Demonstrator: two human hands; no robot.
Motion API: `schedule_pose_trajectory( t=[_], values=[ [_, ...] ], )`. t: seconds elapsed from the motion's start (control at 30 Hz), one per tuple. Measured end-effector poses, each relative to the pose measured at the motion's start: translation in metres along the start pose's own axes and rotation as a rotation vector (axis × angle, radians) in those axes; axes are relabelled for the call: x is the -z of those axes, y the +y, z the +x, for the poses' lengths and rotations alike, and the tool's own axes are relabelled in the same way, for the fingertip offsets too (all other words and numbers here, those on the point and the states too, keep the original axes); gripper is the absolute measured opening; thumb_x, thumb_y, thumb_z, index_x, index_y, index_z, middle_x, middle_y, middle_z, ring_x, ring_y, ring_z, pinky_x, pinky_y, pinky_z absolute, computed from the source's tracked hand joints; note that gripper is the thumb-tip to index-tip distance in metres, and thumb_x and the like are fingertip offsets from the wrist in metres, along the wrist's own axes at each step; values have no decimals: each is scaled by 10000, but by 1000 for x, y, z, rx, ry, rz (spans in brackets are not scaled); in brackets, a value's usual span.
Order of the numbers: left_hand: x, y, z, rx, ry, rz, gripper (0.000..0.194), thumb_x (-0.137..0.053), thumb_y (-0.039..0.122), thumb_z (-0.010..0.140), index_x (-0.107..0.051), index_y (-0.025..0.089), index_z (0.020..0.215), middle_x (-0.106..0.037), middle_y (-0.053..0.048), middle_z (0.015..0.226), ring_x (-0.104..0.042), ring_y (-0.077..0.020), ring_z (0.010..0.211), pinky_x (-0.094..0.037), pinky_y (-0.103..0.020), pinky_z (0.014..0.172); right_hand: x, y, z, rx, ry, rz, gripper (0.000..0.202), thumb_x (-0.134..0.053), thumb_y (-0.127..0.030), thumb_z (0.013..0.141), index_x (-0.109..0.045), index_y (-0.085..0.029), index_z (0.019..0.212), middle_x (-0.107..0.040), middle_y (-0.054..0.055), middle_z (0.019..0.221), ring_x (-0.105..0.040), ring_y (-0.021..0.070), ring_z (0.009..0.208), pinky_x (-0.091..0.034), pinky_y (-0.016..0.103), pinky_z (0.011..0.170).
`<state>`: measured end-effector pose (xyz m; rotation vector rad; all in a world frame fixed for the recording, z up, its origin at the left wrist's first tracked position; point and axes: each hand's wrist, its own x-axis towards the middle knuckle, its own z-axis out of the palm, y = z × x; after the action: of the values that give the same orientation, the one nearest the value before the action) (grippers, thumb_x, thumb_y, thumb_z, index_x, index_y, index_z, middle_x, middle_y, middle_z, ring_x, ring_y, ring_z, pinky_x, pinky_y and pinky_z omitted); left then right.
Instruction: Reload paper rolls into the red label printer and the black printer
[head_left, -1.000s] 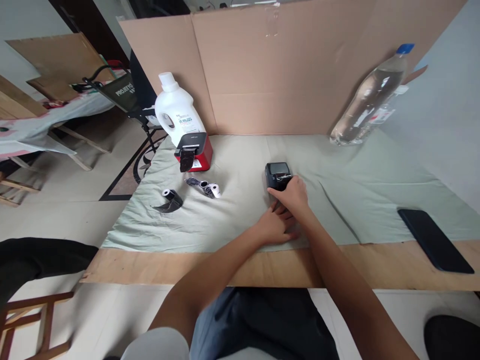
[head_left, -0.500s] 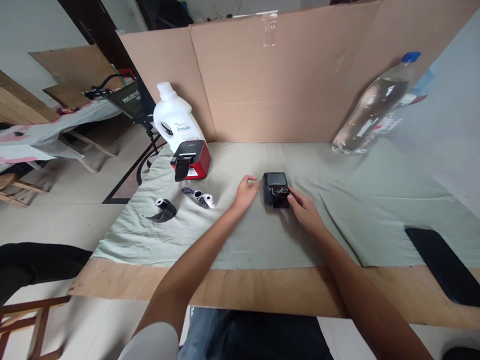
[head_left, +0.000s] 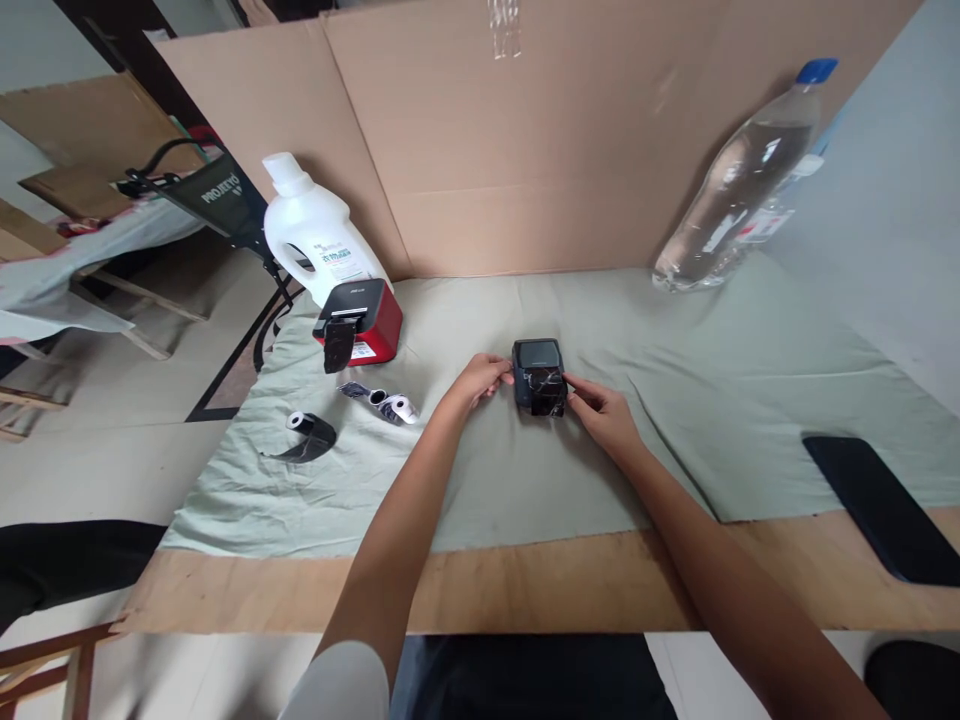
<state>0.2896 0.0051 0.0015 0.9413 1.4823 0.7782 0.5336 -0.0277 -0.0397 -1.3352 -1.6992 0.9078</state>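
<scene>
Bracketing: small black printer (head_left: 538, 372) sits right between both hands
left hand (head_left: 480, 379): fingers touching its left side
right hand (head_left: 604, 415): fingers pinching its front flap, equally close

Hidden and cut-off parts around the black printer (head_left: 538, 374)

The printer's near face is covered by a dark strip and its sides by the fingertips of the left hand (head_left: 477, 379) and right hand (head_left: 602, 414), so the grip cannot be told. Right of the printer, the phone (head_left: 877, 505) runs off the picture's edge. Far left of it, the jug's (head_left: 315, 240) label print is too small to read, and the red printer (head_left: 358, 324) hides the jug's base. The rolls (head_left: 380, 402) are too small to make out.
</scene>
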Motion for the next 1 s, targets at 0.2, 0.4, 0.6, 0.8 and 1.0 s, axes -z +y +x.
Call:
schedule_pose_trajectory(
  t=[0.2, 0.4, 0.6, 0.8, 1.0],
  values=[
    [-5, 0, 1, -2, 24, -37, 259, -581, 106, 939, -545, 180, 694, -586, 36, 557, -304, -38, 373, -213, -215, 414, 4, -1, 0, -29, -38, 27, 592, -643, -472, 873, -794, -168, 1358, -820, 55, 893, -623, 186, 662, -545, 341, 661],
    [-7, 0, 2, 24, 47, -3, 355, -608, 114, 931, -493, 192, 605, -479, 54, 486, -293, -45, 378, -199, -218, 417, 11, 0, 3, -40, -107, 45, 545, -676, -461, 873, -806, -209, 1339, -846, 69, 1023, -722, 231, 808, -611, 383, 754],
    [-8, 2, 1, 31, 51, 29, 367, -617, 120, 927, -483, 197, 594, -466, 54, 477, -294, -51, 384, -204, -219, 416, 9, 2, 2, -42, -70, 47, 500, -687, -490, 879, -832, -234, 1284, -842, 90, 1158, -730, 252, 847, -609, 393, 755],
    [-9, 8, -6, 3, 96, 54, 236, -607, 78, 899, -560, 186, 694, -518, 52, 508, -319, -59, 404, -214, -226, 434, 4, 0, -2, 0, -52, -93, 585, -568, -462, 929, -761, -181, 1405, -768, 40, 799, -598, 191, 631, -543, 352, 672],
    [2, 21, -18, -84, 72, 130, 343, -612, 87, 846, -737, 114, 1164, -597, 39, 569, -401, -99, 502, -256, -225, 475, -2, -2, -5, 223, -185, -298, 806, -606, -360, 899, -459, -242, 1683, -467, 132, 1722, -685, 331, 1239, -512, 530, 1127]
  ],
)
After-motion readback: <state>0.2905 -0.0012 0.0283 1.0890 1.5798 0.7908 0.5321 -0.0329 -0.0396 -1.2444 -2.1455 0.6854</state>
